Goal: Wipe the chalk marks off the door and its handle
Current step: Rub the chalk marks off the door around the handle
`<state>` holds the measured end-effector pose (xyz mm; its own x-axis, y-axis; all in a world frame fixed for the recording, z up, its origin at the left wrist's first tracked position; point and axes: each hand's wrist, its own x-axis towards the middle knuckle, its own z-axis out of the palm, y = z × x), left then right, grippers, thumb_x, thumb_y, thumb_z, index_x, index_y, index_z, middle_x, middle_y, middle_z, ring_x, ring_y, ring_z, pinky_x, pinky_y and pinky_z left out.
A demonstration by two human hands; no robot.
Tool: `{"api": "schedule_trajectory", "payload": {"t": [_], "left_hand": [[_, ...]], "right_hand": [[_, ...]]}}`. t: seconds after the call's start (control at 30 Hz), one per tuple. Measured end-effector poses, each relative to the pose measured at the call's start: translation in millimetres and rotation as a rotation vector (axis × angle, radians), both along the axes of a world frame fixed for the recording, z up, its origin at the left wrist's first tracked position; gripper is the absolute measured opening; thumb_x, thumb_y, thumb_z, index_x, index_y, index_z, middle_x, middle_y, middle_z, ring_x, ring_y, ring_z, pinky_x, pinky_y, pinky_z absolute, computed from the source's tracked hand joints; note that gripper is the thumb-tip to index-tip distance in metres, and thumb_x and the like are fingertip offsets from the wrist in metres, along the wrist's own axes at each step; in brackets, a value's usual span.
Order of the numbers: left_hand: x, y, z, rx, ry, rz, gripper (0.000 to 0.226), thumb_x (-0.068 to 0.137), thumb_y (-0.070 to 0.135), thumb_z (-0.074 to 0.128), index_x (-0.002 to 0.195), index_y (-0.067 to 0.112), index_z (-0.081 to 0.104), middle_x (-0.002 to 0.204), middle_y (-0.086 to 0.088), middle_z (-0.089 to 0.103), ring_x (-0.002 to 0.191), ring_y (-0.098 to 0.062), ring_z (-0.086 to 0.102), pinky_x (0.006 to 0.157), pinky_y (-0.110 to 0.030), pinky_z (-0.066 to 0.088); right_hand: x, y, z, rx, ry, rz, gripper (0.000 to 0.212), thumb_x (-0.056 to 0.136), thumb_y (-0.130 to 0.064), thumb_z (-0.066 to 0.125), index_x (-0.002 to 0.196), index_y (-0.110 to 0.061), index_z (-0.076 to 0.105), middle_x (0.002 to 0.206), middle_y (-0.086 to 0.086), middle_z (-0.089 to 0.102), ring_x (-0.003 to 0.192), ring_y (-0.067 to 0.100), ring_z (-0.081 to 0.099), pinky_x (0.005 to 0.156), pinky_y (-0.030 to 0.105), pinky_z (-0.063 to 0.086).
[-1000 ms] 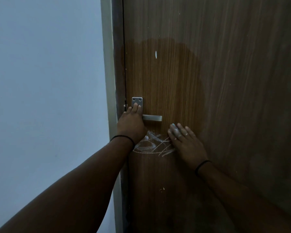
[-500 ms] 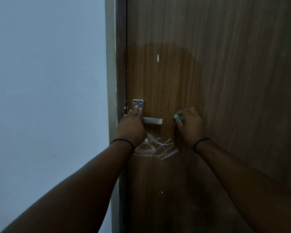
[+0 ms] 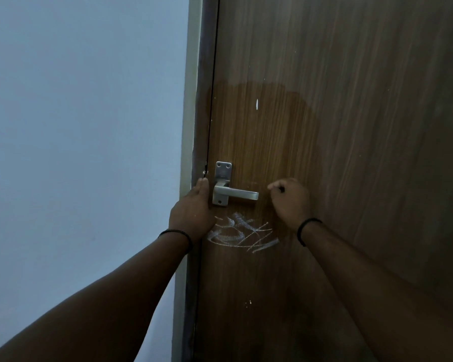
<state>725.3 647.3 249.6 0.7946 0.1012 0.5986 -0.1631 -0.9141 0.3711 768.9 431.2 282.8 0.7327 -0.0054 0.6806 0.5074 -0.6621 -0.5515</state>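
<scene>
Right now my left hand (image 3: 192,214) lies flat with the fingers straight and loose, holding nothing, pressed along the door (image 3: 338,126) edge where it meets the frame (image 3: 191,100), just to the left of the handle (image 3: 236,195). My right hand (image 3: 290,201) is curled into a fist against the wood, just off the free end of the lever — whether anything is bunched inside that fist I cannot tell, since only the back of the hand and the knuckles show. The handle is a grey metal lever on a narrow screwed plate, pointing right, with neither hand on it. The chalk marks (image 3: 242,233) are a tangle of white loops and crossing strokes directly below the lever, between my two wrists and untouched by either. A few stray white flecks (image 3: 248,303) sit lower on the door, and one short white dash (image 3: 257,104) sits well above the handle. A thin dark band (image 3: 307,227) circles each wrist.
</scene>
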Motion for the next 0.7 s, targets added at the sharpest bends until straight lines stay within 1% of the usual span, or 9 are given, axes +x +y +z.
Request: {"api": "schedule_trajectory", "payload": {"t": [0.1,0.17,0.27,0.33,0.4,0.5,0.53,0.6,0.7], "left_hand": [[-5,-2,-2,-0.011,0.01,0.005,0.061,0.09,0.038,0.063,0.14,0.019,0.034,0.137,-0.006,0.058,0.112,-0.032,0.063,0.092,-0.05,0.055],[-7,-8,-4,-0.001,0.016,0.022,0.054,0.091,0.034,0.06,0.139,0.018,0.039,0.125,-0.006,0.064,0.104,-0.03,0.066,0.088,-0.047,0.057],[-5,-14,-9,-0.033,0.035,0.124,0.02,0.092,0.026,0.057,0.106,0.013,0.065,0.095,-0.008,0.073,0.072,-0.023,0.062,0.068,-0.033,0.055],[-1,-17,-21,-0.067,0.088,0.151,0.016,0.09,0.022,0.058,0.088,0.011,0.069,0.084,-0.007,0.071,0.065,-0.019,0.057,0.062,-0.029,0.05],[4,-20,-37,-0.051,0.125,0.136,0.017,0.09,0.023,0.056,0.083,0.012,0.067,0.077,-0.004,0.068,0.064,-0.018,0.058,0.06,-0.027,0.048],[12,-24,-69,-0.018,0.083,0.077,0.021,0.093,0.028,0.047,0.08,0.018,0.06,0.078,-0.002,0.065,0.068,-0.02,0.062,0.06,-0.027,0.045],[13,-25,-81,-0.021,0.037,0.056,0.021,0.095,0.03,0.044,0.086,0.018,0.059,0.084,-0.002,0.064,0.073,-0.021,0.063,0.061,-0.027,0.044],[18,-28,-106,-0.042,-0.05,0.029,0.025,0.098,0.034,0.042,0.105,0.016,0.058,0.098,-0.003,0.061,0.079,-0.02,0.06,0.065,-0.029,0.045],[25,-34,-141,-0.086,-0.075,0.005,0.025,0.099,0.035,0.042,0.105,0.015,0.055,0.104,-0.006,0.058,0.08,-0.018,0.054,0.067,-0.031,0.045]], "right_hand": [[-6,-10,-1,-0.019,0.017,0.037,0.014,0.096,-0.01,0.057,0.101,-0.011,0.07,0.105,0.003,0.067,0.096,0.013,0.061,0.084,0.028,0.049],[-11,-15,-2,0.022,0.018,0.055,0.025,0.093,-0.003,0.059,0.115,-0.016,0.062,0.109,-0.001,0.065,0.099,0.012,0.061,0.085,0.027,0.052],[-14,-20,-7,-0.033,-0.05,0.044,0.027,0.088,0.004,0.063,0.107,-0.014,0.062,0.107,0.0,0.062,0.098,0.011,0.059,0.076,0.008,0.043],[-11,-23,-13,-0.118,-0.124,0.018,0.021,0.087,0.007,0.062,0.1,-0.007,0.07,0.106,0.003,0.06,0.094,0.01,0.054,0.073,0.002,0.038],[-7,-26,-21,-0.19,-0.167,-0.01,0.02,0.086,0.007,0.063,0.101,-0.002,0.073,0.107,0.009,0.059,0.094,0.011,0.051,0.078,0.001,0.034],[3,-27,-36,-0.23,-0.18,-0.035,0.022,0.085,0.007,0.065,0.105,0.0,0.071,0.107,0.014,0.067,0.099,0.022,0.061,0.086,0.014,0.038],[6,-27,-42,-0.232,-0.197,-0.029,0.018,0.084,0.007,0.066,0.1,0.0,0.071,0.102,0.014,0.068,0.098,0.024,0.062,0.085,0.017,0.039],[15,-24,-55,-0.291,-0.267,-0.053,0.005,0.082,0.002,0.07,0.087,0.0,0.072,0.092,0.013,0.067,0.091,0.027,0.06,0.079,0.016,0.033],[28,-21,-72,-0.268,-0.343,-0.051,0.003,0.081,0.0,0.073,0.083,-0.001,0.072,0.091,0.013,0.064,0.086,0.024,0.059,0.078,0.014,0.034]]}}
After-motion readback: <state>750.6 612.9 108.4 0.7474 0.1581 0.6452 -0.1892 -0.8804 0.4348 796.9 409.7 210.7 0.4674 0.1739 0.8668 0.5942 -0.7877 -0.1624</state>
